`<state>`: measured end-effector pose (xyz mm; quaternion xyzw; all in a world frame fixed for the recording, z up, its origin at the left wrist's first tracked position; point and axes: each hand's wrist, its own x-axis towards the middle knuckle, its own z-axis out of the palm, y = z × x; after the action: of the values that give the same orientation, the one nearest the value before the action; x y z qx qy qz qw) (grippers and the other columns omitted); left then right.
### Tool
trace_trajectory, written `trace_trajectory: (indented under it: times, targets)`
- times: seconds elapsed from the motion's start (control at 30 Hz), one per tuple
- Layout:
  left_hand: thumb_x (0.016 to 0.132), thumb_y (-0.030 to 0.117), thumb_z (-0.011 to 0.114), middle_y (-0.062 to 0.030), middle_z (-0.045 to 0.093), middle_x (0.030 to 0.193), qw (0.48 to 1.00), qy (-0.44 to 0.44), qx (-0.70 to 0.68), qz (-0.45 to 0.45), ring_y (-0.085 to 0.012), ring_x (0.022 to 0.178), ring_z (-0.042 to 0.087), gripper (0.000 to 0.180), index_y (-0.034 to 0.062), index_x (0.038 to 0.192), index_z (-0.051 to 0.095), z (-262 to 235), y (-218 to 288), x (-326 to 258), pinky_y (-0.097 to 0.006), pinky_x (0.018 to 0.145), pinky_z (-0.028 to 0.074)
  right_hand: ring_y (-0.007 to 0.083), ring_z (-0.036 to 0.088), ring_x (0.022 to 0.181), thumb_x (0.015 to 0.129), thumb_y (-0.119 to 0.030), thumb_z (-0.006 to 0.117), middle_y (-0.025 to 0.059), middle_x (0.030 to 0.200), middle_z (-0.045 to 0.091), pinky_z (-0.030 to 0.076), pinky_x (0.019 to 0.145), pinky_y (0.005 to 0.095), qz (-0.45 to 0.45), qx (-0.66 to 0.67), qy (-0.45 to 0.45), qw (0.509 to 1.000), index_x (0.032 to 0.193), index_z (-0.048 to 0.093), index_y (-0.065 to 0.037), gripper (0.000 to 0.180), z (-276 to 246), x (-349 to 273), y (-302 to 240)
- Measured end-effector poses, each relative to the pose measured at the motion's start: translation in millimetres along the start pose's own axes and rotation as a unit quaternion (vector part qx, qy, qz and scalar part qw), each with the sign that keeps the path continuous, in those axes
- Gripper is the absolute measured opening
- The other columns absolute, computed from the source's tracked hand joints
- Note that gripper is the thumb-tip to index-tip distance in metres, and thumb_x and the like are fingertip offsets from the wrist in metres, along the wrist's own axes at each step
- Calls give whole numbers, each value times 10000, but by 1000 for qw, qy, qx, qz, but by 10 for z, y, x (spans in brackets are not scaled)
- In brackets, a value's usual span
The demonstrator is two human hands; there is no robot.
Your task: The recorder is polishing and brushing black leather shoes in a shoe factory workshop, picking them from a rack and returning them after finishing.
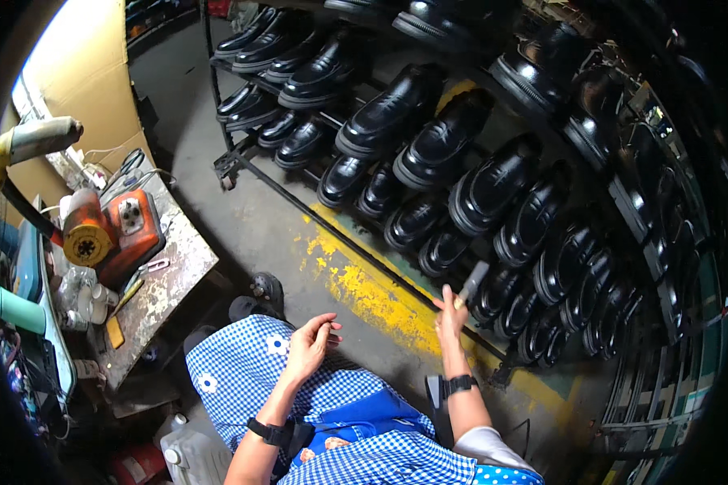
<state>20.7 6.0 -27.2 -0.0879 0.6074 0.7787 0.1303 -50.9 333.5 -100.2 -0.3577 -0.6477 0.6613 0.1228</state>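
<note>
Containers, left to right: teal cylinder [18, 309], tilted at the far left, contents unseen; clear plastic item [74, 291], bag or tub uncertain, beside a small whitish cup [99, 311]; red container [137, 464], low down; white jug [192, 453], capped, just beside it, fill not visible

Surface and room: bench [182, 255], worn and stained, bearing an orange tool [89, 230], scissors [131, 162], a yellow-handled knife [128, 297] and an amber block [115, 332]; cardboard sheet [85, 73] upright behind; blue-and-white checked cloth [243, 364] over the lap; left hand [307, 347], above the cloth, fingers half curled, nothing seen in its grip, whether the fingertips meet cannot be told; grey floor [188, 137] with flaking yellow band [364, 287]; right hand [450, 322], grip pinching a slim grey tool [476, 280] just before the lower shoes; wheeled rack [228, 168] holding tiers of glossy black shoes [441, 139]

Obscured: grey tool blurred, its kind unclear; red container and teal cylinder partly covered; uppermost shoes cut off, those at far right lost in dark rim
</note>
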Motion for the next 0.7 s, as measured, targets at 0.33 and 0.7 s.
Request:
trace_trajectory:
  times: [0.33, 0.7]
  targets:
    - [992, 102, 403, -103, 632, 995, 999, -3, -35, 16, -171, 779, 657, 273, -30, 1205, 511, -51, -53, 16, -276, 708, 553, 114, 302, 392, 673, -654, 703, 72, 708, 551, 276, 401, 247, 272, 252, -51, 927, 903, 563, -15, 693, 898, 400, -392]
    - [987, 106, 423, -103, 638, 975, 1000, -8, -14, 6, -167, 774, 653, 264, -21, 1195, 524, -43, 0, 7, -273, 691, 549, 81, 244, 337, 856, -547, 550, 118, 893, 658, 260, 428, 224, 290, 340, -166, 879, 1030, 589, 32, 605, -474, -863, 114]
